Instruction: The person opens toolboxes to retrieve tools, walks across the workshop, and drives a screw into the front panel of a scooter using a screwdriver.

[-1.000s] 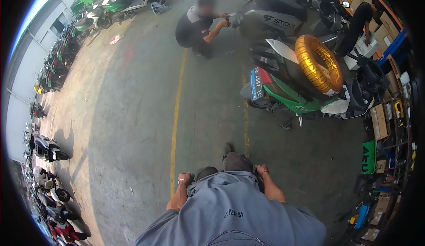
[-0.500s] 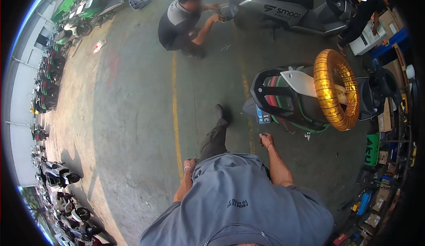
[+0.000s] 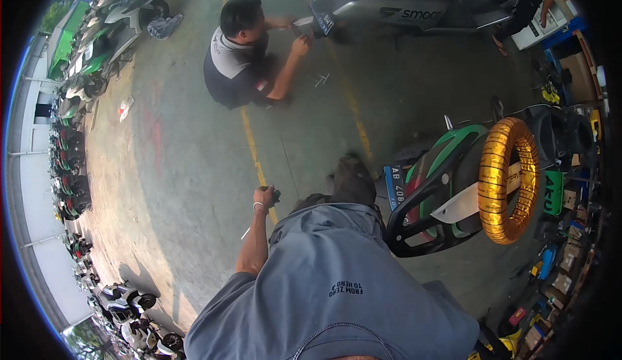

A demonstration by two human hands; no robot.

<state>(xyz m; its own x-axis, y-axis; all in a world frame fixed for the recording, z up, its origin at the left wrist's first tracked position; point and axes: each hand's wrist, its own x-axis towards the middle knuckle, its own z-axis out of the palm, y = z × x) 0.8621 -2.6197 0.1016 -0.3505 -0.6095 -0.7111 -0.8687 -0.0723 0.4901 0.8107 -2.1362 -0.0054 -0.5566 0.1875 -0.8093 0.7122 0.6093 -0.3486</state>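
Observation:
My left hand hangs in front of my body on the left side, with a band on the wrist. Its fingers are closed around a dark-handled tool; a thin metal shaft shows beside the forearm, like that of a screwdriver. My right hand is out of sight. Close by on my right stands a green and black scooter with a black rear rack and a blue number plate. A ring wrapped in gold foil, apparently a tire, rests upright on its seat.
A crouching person works at the rear plate of a grey scooter ahead. Another person stands beyond it. Small metal pieces lie on the floor. Boxes and tools line the right; parked scooters line the left.
I have stepped forward, and the green scooter is now closer beside me on the right. My left hand has swung forward, showing the tool. My right hand has gone out of view.

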